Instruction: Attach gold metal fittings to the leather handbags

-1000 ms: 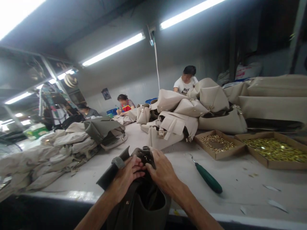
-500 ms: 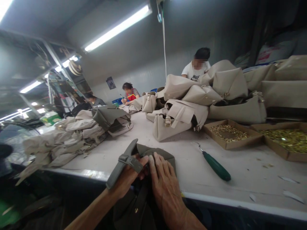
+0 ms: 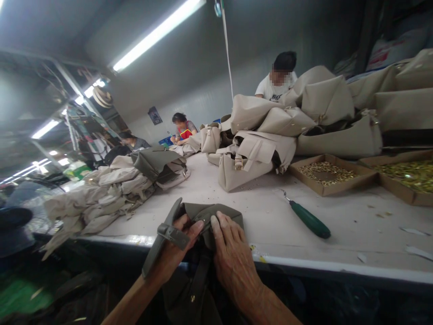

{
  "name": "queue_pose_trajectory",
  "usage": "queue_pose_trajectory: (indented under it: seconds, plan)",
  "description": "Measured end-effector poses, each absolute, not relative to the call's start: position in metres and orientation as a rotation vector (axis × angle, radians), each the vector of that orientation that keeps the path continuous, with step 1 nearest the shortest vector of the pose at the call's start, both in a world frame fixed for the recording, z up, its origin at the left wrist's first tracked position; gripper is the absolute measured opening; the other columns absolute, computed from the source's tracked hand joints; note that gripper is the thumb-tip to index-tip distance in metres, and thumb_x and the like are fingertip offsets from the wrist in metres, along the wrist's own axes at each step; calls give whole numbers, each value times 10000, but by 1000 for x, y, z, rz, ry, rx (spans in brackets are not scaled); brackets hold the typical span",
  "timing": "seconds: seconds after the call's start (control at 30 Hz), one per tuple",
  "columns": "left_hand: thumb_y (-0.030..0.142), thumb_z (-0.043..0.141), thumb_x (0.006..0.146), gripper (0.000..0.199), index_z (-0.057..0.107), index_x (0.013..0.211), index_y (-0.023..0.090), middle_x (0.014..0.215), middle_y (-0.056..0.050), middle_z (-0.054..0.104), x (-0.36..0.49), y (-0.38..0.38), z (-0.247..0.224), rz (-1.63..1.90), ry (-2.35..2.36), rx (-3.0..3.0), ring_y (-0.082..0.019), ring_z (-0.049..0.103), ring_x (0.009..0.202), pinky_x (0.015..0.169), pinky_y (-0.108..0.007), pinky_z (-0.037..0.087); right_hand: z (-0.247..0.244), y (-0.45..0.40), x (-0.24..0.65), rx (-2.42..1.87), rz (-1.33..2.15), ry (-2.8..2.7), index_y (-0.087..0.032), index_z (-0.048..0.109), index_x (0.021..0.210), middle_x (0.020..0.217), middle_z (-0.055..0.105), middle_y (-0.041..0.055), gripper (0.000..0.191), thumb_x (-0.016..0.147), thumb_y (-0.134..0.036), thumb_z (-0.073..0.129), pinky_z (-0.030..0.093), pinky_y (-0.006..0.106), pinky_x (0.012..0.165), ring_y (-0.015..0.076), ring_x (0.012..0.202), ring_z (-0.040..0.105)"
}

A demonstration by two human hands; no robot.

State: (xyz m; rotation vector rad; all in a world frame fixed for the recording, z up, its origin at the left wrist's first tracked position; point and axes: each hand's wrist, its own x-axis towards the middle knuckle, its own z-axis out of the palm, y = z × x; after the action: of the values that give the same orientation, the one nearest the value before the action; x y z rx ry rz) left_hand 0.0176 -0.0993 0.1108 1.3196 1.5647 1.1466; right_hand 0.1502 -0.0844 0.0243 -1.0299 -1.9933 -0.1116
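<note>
A dark olive-grey bag (image 3: 216, 210) lies over the near table edge, its lower part hanging below. My left hand (image 3: 181, 246) pinches the bag's material between thumb and fingers. A grey strap with a buckle loop (image 3: 169, 234) lies across the back of this hand. My right hand (image 3: 233, 253) is on the bag's right side, fingers bent over the material and its thumb hidden. Between the hands the material is folded, and a small bright spot shows there. A gold stud (image 3: 192, 298) sits on the hanging part.
A green-handled hook tool (image 3: 309, 220) lies to the right. Cardboard trays hold small gold hardware (image 3: 326, 174) and yellowish metal pieces (image 3: 411, 169). Beige bags (image 3: 257, 149) are piled behind, beige pieces (image 3: 111, 194) at left. Several co-workers (image 3: 277, 81) sit beyond the table.
My left thumb and fingers have shifted left, away from my right fingers, so more of the folded material shows between the hands. The camera view has tilted slightly.
</note>
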Motion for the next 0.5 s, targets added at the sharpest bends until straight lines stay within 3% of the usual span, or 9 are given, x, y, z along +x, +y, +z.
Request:
queue_pose_trajectory:
  seconds: [0.13, 0.27, 0.5]
  plan:
    - [478, 652, 751, 332, 558, 679, 168, 608, 22, 498, 13, -100, 109, 1076, 1621, 1392, -94, 471, 573, 517, -179, 390, 27, -85, 150, -1022, -78, -2019, -31, 426, 1355, 1398, 420, 216, 597, 758, -16, 408, 391, 500, 1006, 325, 1288, 363]
    - [453, 613, 784, 328, 538, 656, 161, 567, 21, 498, 5, -101, 103, 1067, 1549, 1426, -92, 451, 521, 477, -188, 353, 30, -85, 150, -974, -46, -2061, -86, 393, 1394, 1450, 362, 186, 650, 749, -4, 412, 367, 518, 1016, 334, 1313, 323]
    - [465, 695, 698, 315, 565, 752, 183, 630, 31, 515, 11, -104, 101, 1220, 1648, 1248, -114, 518, 616, 558, -194, 442, 38, -87, 152, -958, 91, -2089, -89, 387, 1403, 1478, 326, 157, 704, 704, -39, 445, 336, 521, 1045, 331, 1331, 288]
